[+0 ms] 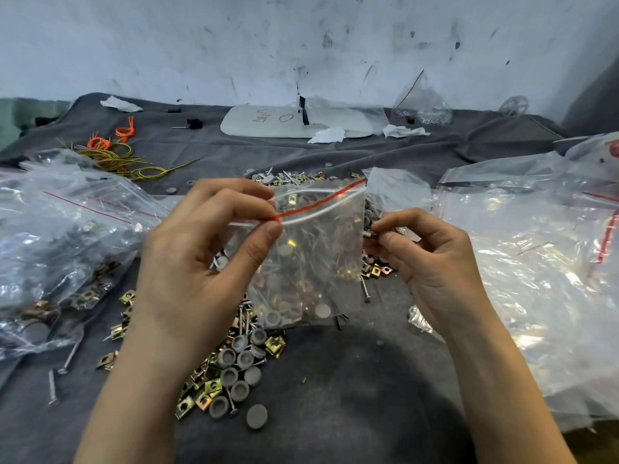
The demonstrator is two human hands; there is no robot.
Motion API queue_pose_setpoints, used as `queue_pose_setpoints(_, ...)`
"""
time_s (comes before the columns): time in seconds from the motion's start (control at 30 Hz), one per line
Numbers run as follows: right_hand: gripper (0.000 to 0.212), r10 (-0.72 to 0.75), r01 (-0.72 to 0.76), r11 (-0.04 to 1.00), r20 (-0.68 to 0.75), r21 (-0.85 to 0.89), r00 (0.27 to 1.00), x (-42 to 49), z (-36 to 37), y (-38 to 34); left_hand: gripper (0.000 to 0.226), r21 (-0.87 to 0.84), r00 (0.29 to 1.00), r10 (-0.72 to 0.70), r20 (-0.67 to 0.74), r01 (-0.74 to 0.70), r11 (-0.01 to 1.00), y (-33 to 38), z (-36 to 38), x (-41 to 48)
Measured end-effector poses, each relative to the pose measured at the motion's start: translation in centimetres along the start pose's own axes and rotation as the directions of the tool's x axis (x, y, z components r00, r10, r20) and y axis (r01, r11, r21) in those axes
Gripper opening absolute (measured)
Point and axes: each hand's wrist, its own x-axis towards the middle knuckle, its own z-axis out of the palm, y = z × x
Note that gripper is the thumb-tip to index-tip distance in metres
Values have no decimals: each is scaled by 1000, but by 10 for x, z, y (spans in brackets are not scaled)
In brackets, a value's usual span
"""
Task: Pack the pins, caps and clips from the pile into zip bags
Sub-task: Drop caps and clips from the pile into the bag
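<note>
Left hand raised over the pile, thumb and forefinger pinching the top edge of a small clear zip bag just at its red zip line. The bag's mouth gapes open; the bag hangs above the grey cloth, with a few grey caps and pins in its bottom. Right hand just beside the bag's right edge, fingertips pinched on a small metal part; which kind, cannot tell. The pile of grey caps, brass-coloured clips and pins lies on the cloth under and behind the bag. Filled bags lie to the left, a heap of clear bags to the right. Orange and yellow wires far left.
</note>
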Motion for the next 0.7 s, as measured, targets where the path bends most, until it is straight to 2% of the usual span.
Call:
queue_pose_setpoints(0.37, 25, 3, -8, 998, -81, -61, 997, -1, -1, 1, 6, -4, 1000, -13, 5, 13, 1000, -1, 0, -1)
queue_pose_setpoints(0.5, 22, -135, 135, 991, -110, -13, 985, -3, 7, -20, 16, 41, 1000, -5, -1, 5, 999, 1, 6, -1)
queue_pose_setpoints(0.6, 19, -264, 264, 964, -44, 3, 964, -8, 19, -41, 20, -8, 1000, -11, 27, 11, 1000, 8, 15, -3)
queue_pose_setpoints(0.7, 23, -299, 305, 951, 100, -53, 949, -16, 31, -52, 20, 82, 998, -25, 50, 21, 996, 15, 24, -5)
